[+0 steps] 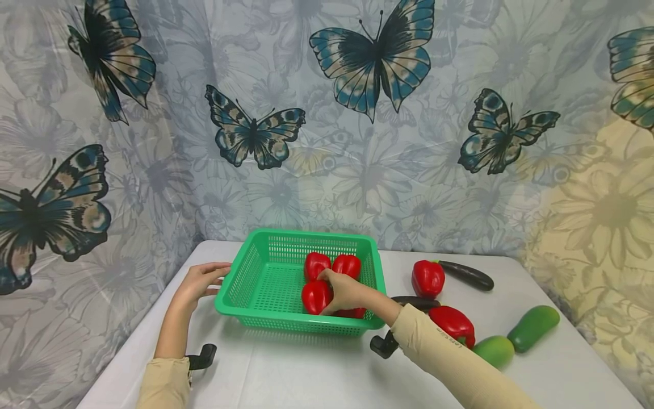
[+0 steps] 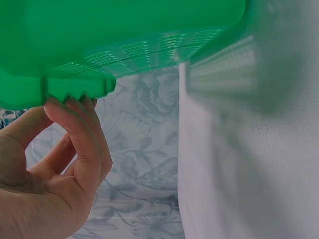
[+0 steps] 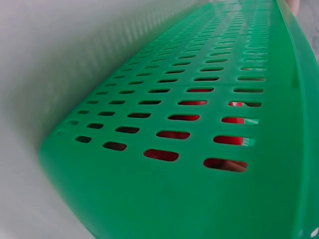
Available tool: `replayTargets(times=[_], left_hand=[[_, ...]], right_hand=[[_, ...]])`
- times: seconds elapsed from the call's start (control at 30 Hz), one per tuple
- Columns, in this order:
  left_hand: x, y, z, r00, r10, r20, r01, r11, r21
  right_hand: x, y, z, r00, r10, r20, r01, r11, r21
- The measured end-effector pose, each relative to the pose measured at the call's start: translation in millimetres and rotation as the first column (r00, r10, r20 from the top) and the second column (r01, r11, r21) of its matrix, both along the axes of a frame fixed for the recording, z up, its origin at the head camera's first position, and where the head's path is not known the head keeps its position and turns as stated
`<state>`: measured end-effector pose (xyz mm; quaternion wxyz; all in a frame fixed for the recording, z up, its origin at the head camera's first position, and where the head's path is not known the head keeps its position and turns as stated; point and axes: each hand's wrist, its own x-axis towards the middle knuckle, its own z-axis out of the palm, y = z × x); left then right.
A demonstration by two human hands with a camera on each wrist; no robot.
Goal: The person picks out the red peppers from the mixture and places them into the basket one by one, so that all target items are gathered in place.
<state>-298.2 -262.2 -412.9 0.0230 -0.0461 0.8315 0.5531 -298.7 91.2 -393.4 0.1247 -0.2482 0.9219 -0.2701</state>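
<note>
A green perforated plastic basket [image 1: 260, 325] stands on the white table with several red bell peppers in its right half. My left hand [image 1: 198, 282] is at its left rim; in the left wrist view, bent fingers [image 2: 82, 127] grip that rim from below. My right hand [image 1: 349, 292] reaches over the right side into the basket. Its thumb and fingers hold the front red bell pepper [image 1: 314, 297]. Two more bell peppers lie behind it, one at left [image 1: 317, 264] and one at right [image 1: 347, 266]. The right wrist view shows mostly the basket's slotted wall [image 3: 164, 114], which hides this hand.
Right of the basket lie a red bell pepper [image 1: 428, 278], a dark eggplant [image 1: 467, 275], another eggplant [image 1: 416, 301] and a second bell pepper [image 1: 453, 325] partly behind my right sleeve. Two green mango-like fruits [image 1: 533, 328] lie farther right. Butterfly-patterned cloth [image 1: 357, 187] hangs behind the table.
</note>
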Motion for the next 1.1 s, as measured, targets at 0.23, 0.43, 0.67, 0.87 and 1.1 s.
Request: replayTargets(times=[0.23,0.43,0.67,0.87,1.1], left_hand=[[0.2,-0.2,1.2,1.000,-0.006,-0.004,0.006,1.000,0.016],[0.5,-0.1,1.5,1.000,-0.010,-0.006,0.010,1.000,0.010],[-0.2,-0.6,0.8,1.000,-0.010,-0.007,0.010,1.000,0.008],[0.0,-0.1,1.1,1.000,-0.005,-0.006,0.005,1.000,0.008],[0.1,0.1,0.9,1.000,0.002,-0.003,-0.002,1.000,0.008]], right_hand=[[0.2,5,-0.4,1.000,-0.005,0.003,0.005,1.000,-0.014],[1.0,9,0.0,1.000,0.009,0.004,-0.009,0.999,-0.031],[2.3,18,1.2,0.999,0.045,0.008,-0.044,0.995,-0.091],[1.6,27,7.2,0.999,0.030,-0.011,-0.031,0.993,-0.112],[-3.5,45,16.6,1.000,-0.008,0.017,0.011,0.988,-0.154]])
